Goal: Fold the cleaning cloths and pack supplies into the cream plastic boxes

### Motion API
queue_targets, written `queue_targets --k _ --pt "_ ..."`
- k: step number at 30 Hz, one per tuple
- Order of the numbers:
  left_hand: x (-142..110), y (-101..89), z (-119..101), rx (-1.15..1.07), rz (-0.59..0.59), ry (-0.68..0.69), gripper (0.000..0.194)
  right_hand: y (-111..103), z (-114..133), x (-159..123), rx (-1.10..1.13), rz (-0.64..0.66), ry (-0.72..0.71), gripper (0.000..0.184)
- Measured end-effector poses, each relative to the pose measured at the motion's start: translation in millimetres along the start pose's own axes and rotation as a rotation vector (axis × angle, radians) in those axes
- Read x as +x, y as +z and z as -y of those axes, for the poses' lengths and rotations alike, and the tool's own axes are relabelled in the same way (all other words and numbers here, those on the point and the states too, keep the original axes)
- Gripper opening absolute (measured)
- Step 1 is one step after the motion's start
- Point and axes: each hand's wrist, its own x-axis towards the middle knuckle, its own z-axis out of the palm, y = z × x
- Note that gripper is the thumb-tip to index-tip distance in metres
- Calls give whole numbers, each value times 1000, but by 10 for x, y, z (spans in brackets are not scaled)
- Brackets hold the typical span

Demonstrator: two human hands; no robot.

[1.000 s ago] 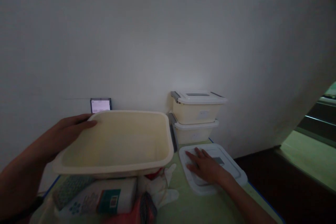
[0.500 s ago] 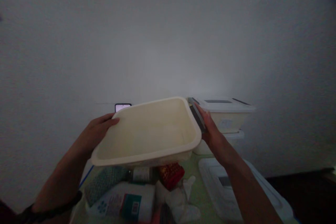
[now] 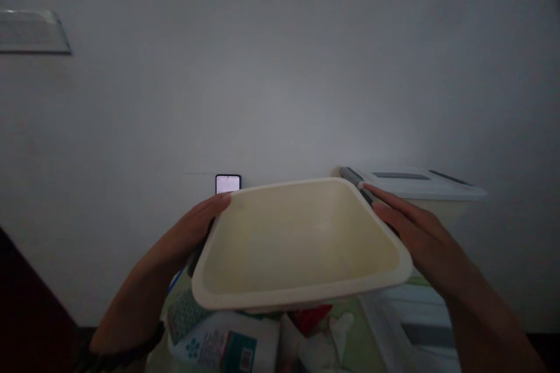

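Tilting its open mouth toward the camera, the cream tub (image 3: 289, 245) is up in both hands, above the green table surface (image 3: 359, 355) and in front of the wall (image 3: 262, 70). The left hand (image 3: 205, 215) grips its left end, thumb at the far corner of the rim; the right hand (image 3: 420, 233) is closed on the other end, fingers laid along the grey clasp (image 3: 367, 195). How far the fingers wrap underneath, I cannot tell.

As for progress, the tub is open and off the table — only bare walls and floor show inside it, so nothing appears to be packed in. A pale flat lid (image 3: 389, 326) lies apart from it on the table, partly behind the right forearm. Setting the tub down and closing it both look undone.

Just below the near rim sit loose things, all outside the tub: a white container with a teal label (image 3: 196, 345), a patterned greenish item (image 3: 181, 316), a red packet (image 3: 310, 319) and something white and glove-like (image 3: 340, 332). Farther out, a phone (image 3: 228, 183) stands near the wall, beyond the tub's far left corner, and a lidded box (image 3: 420, 186) is behind the right hand — that one already covered.
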Motion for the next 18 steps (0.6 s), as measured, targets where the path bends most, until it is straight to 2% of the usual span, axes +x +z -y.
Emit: queue_targets --k 2,5,11,14,18 --pt "25 -29 43 -56 48 1 43 -23 29 -29 -22 2 4 44" --pt "24 -61 38 -104 16 -34 53 -36 67 -54 -29 7 4 43" --pt "-19 9 -127 -213 -135 -19 48 21 22 17 11 31 -23 44" --pt "-38 51 -161 -169 -204 -43 44 18 -8 35 -12 69 -72 44" --pt "-65 64 -143 -58 -220 29 39 -83 25 -29 -45 84 -82 46"
